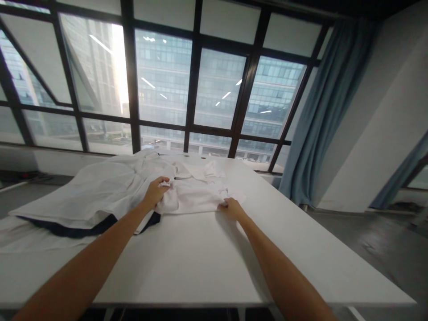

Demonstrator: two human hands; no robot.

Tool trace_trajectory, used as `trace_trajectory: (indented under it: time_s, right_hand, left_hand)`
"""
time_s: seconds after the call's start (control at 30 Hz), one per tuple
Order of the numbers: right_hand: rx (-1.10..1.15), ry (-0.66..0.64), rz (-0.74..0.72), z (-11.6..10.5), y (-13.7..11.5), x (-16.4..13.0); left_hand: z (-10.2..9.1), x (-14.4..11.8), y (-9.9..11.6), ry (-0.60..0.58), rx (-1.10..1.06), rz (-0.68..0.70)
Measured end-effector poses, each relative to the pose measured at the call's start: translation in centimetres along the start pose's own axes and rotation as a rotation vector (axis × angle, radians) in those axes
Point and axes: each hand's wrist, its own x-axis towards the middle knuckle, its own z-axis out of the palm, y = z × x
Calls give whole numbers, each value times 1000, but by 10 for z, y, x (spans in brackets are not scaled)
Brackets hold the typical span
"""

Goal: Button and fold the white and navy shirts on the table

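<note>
A white shirt lies partly folded at the middle of the frame, on the far half of a white table, its collar end toward the window. The left hand has its fingers curled shut on a bunch of the shirt's cloth at its left edge, the knuckles turned up. The right hand presses down on the shirt's lower right corner; its fingers look closed on the hem, though they are too small to tell a pinch from a flat press.

Judged from this, the step in hand is the shaping of a fold: one side gathered, the other pinned. The next move calls for both grips to hold evenly, so the cloth stays smooth and the edges meet without dragging the shirt across the table.

Just left of the shirt, touching it, a larger white garment with a dark navy hem spreads toward the left edge of the frame. Behind the table stands a black-framed window wall, with a blue curtain at the upper right.
</note>
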Motion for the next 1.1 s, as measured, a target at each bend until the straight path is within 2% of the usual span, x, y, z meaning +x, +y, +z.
trace_trajectory:
  time_s: [0.07, 0.1, 0.17, 0.23, 0.27, 0.3, 0.33, 0.37, 0.43, 0.47, 0.5, 0.53, 0.57, 0.63, 0.7, 0.77, 0.87, 0.97, 1.03, 1.1]
  right_hand:
    - [110, 67, -110, 10, 4, 8]
    - [170, 93, -155, 14, 6, 11]
    - [238, 125, -183, 19, 13, 16]
    - [233, 137, -126, 17, 20, 18]
    - [208, 147, -74, 14, 24, 18]
    - [168, 161, -6, 9, 26, 17]
    - [114, 177, 72, 4, 27, 16]
    - [50, 196, 155, 0, 26, 14]
    - [-63, 227, 246, -7, 20, 10]
    - [-95, 226, 243, -7, 16, 9]
    - [-106, 203, 210, -6, 11, 7]
    - [-106, 155, 161, -3, 7, 6]
    - [-102, 92, 111, 0, 4, 6]
    - [-98, -38, 45, 9, 2, 6]
    - [-92, -121, 9, 16, 4, 8]
    - [-67, -155, 1, 20, 8, 9]
    - [-43, -167, -26, 22, 9, 10]
    - [-8, -150, -119, 27, 2, 10]
    - [24, -128, -198, 32, -4, 11]
    - [36, -112, -246, 35, -9, 12]
  left_hand:
    - [-8, -6, 12, -125, -97, 48]
    - [-12, -10, 19, -258, -129, 82]
    - [-18, -22, 34, -673, -124, 115]
    - [-20, -34, 46, -1144, -63, 64]
    - [-19, -39, 49, -1312, -43, 27]
    - [-17, -41, 48, -1390, -40, 4]
    - [-14, -41, 45, -1367, -45, 6]
    - [-9, -40, 39, -1252, -35, 36]
    - [1, -34, 20, -872, 100, 149]
    - [5, -30, 9, -692, 223, 201]
    - [10, -28, -2, -562, 360, 242]
    - [14, -26, -13, -495, 491, 272]
    - [17, -26, -21, -488, 601, 296]
    - [23, -28, -29, -576, 726, 343]
    - [27, -32, -25, -642, 744, 404]
    - [26, -34, -12, -645, 705, 439]
    - [14, -35, 15, -641, 546, 415]
    - [-6, -33, 37, -725, 226, 296]
    - [-15, -32, 42, -804, 51, 214]
    - [-14, -30, 36, -840, 25, 201]
